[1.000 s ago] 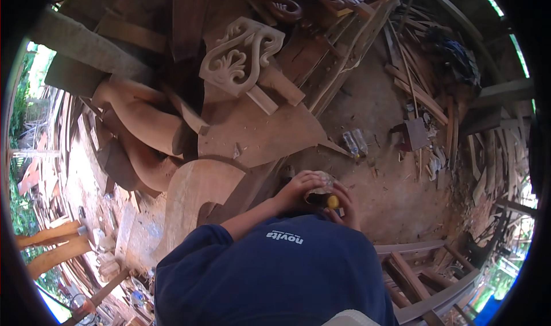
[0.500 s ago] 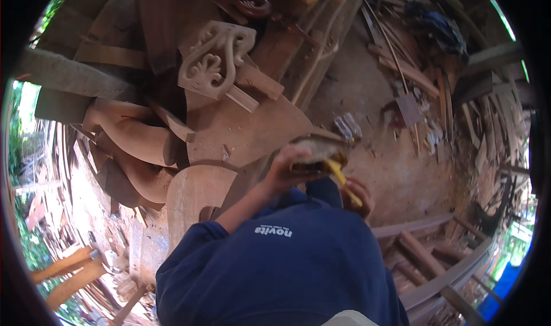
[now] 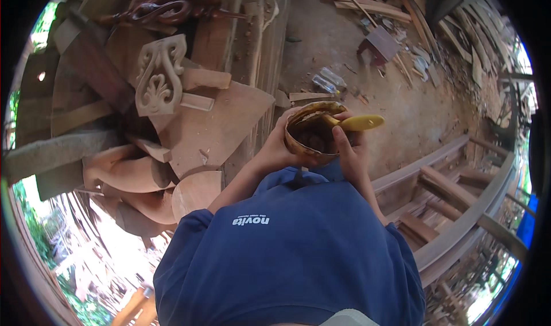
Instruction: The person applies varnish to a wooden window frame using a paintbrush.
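In front of my chest my left hand is wrapped round the side of a round, brown-stained pot. The pot's ragged mouth is turned toward me, and its inside looks dark and coated. My right hand closes on a yellow-handled brush at the pot's right rim. The handle sticks out to the right, while the brush's other end reaches into the pot. Its bristles cannot be made out. My right fingers also lie close against the rim.
Left of me are a pale carved wood panel, flat boards and curved wooden pieces. A dark glossy carving lies beyond. Clear plastic bottles lie on the floor ahead. A wooden frame stands at right.
The pot's mouth has come into fuller view. My right hand has risen to its rim, and the brush handle has swung from pointing down to pointing right. The whole view has shifted.
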{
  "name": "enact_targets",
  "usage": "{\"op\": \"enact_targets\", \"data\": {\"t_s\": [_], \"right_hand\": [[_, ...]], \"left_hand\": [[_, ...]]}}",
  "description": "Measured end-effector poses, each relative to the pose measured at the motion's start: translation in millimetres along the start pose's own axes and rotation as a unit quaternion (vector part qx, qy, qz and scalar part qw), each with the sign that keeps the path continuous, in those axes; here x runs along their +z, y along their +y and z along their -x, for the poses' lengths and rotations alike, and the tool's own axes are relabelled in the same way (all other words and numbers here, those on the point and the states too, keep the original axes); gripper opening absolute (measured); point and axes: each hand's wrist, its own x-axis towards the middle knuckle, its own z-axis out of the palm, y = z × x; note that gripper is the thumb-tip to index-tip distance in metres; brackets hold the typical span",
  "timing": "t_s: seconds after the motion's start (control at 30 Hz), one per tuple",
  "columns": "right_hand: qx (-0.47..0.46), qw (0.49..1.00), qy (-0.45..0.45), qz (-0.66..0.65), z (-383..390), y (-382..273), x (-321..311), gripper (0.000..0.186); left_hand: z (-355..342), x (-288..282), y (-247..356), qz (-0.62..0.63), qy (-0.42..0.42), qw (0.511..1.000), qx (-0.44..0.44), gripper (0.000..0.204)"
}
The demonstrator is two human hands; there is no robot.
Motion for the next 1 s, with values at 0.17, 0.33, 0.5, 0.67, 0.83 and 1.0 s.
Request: {"op": "enact_targets", "data": {"t_s": [0.17, 0.33, 0.5, 0.67, 0.83, 1.0], "right_hand": [[0.026, 0.994, -0.014, -0.102, 5, 12, -23, 0.018], [-0.050, 0.998, 0.040, -0.010, 2, 3, -49, 0.018], [-0.043, 0.991, 0.116, -0.044, -2, 2, -88, 0.021], [-0.079, 0.968, 0.221, -0.087, -6, 1, -137, 0.018], [-0.107, 0.957, 0.253, -0.094, -12, 12, -202, 0.017], [-0.112, 0.948, 0.297, -0.033, -10, 14, -273, 0.017]], "left_hand": [[-24, 10, 6, 0.005, -0.099, 0.995, -0.029, 0.131], [-56, 52, 18, 0.044, -0.131, 0.990, 0.017, 0.143], [-95, 87, 21, -0.024, -0.138, 0.990, -0.019, 0.118], [-133, 144, 18, -0.013, -0.140, 0.989, 0.043, 0.078], [-166, 197, 8, -0.114, -0.187, 0.973, 0.073, 0.052], [-196, 263, 0, -0.147, -0.247, 0.957, 0.050, 0.051]]}}
